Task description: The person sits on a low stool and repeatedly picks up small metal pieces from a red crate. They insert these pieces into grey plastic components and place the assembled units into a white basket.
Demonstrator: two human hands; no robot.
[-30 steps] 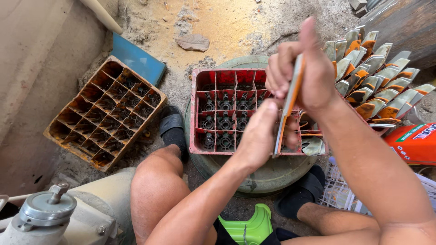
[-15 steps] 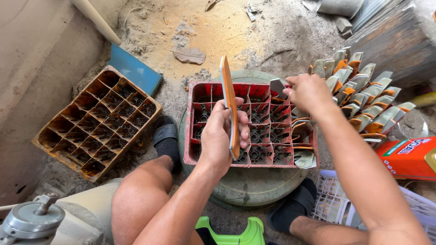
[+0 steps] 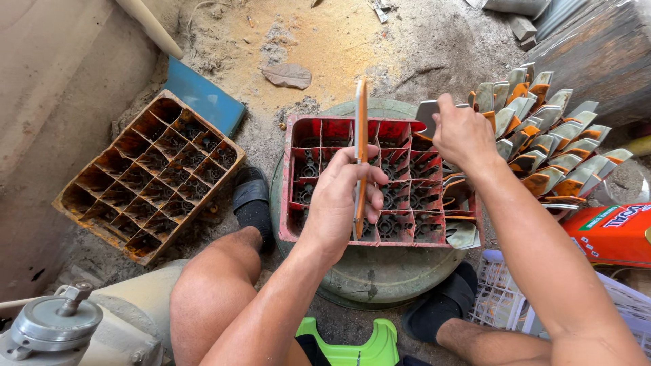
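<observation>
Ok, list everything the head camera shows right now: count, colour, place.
red plastic divided crate: one, red, centre, on the round grey lid.
round grey lid: one, grey-green, under the red crate.
orange plastic divided crate: one, orange, dirty, left on the ground.
flat orange-edged blade: one, upright over the red crate.
grey metal piece: one, by the far crate edge.
stacked orange-and-grey blades: many, fanned at right.
blue board: one, behind the orange crate.
orange carton: one, far right.
green stool: one, bottom centre.
left hand: grips the blade.
right hand: holds the grey piece.
</observation>
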